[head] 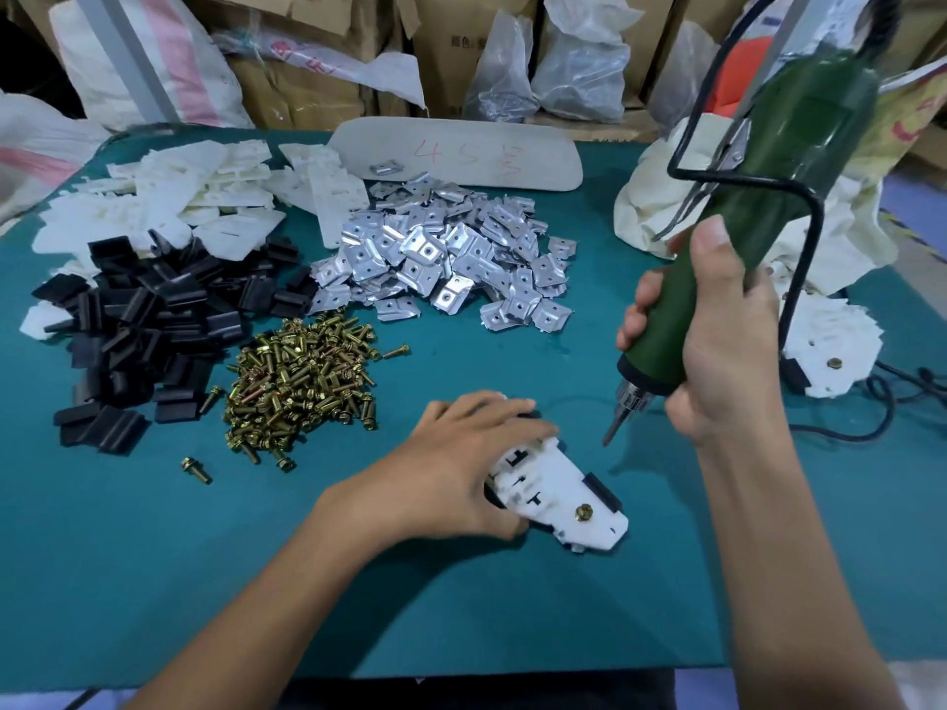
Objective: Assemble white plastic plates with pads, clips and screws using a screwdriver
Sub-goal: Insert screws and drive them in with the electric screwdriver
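Near edge: one white plastic plate (558, 497) lies flat on the teal worktop (461, 617), front centre. Left hand (461, 468) lies over its far end, grip spread, fingers flat and pressing it down. One brass screw (584, 513) stands in the plate's near end. One black pad (602, 491) shows on its right edge. No clip visible on it, may be underneath.

Right hand (717, 351) holds one green electric screwdriver (779, 187), grip wrapped tight round the body. The bit (612, 433) hangs in the air just beyond the plate, apart from the screw.

Step, as I judge it: drive the screw. Keep the plate pinned so it can't spin. Bring the bit straight down onto the head, tool upright, seat it before triggering. Keep the left fingers off the screw end. Stop once the head sits flush; more may crack the plastic.

Counts, further out:
- stray screw (196, 468), one lying alone front left
- screw pile (302, 386), too many to count
- black pad pile (153, 320), dozens
- metal clip pile (446, 258), dozens
- single clip (384, 169) on one beige board (512, 151)
- bare plate heap (179, 197) far left, uncountable
- stack of plates (830, 345) on the right, one screw head showing, number unclear

Behind: cardboard boxes (287, 94) and plastic bags (579, 69).
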`<state>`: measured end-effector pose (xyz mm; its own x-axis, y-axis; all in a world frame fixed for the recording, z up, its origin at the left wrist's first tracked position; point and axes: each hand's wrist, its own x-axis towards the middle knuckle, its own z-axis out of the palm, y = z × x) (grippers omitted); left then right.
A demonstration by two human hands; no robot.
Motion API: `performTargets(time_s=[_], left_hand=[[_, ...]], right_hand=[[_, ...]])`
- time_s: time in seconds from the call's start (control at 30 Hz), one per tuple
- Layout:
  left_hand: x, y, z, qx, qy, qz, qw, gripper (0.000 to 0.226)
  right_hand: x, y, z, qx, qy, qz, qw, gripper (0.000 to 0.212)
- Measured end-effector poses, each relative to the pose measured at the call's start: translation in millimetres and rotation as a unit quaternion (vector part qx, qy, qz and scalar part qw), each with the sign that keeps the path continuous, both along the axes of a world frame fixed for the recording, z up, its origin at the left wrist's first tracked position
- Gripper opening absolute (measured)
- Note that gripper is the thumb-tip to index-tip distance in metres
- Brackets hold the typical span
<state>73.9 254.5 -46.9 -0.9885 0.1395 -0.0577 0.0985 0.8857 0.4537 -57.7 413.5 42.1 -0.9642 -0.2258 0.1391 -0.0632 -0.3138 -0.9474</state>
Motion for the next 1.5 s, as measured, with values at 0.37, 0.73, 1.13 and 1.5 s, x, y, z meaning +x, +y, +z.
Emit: performTargets(time_s=[0.37, 0.73, 1.13, 1.5], left_hand=[[-20, 3, -26, -0.065, 0.113, 0.176, 0.976, 0.104], [-20, 2, -27, -0.069, 0.147, 0.183, 0.970, 0.087], [-19, 2, -26, -0.065, 0.143, 0.186, 0.970, 0.082], [-21, 1, -29, -0.068, 0.152, 0.178, 0.970, 0.083]], right_hand=[[-6, -19, -16, -0.005, 0.048, -0.023, 0.999, 0.038], [-12, -37, -28, -0.013, 0.053, -0.032, 0.998, 0.041], [-12, -43, -28, -0.011, 0.058, -0.012, 0.998, 0.054], [-8, -45, -26, 0.053, 0.104, 0.009, 0.993, 0.028]])
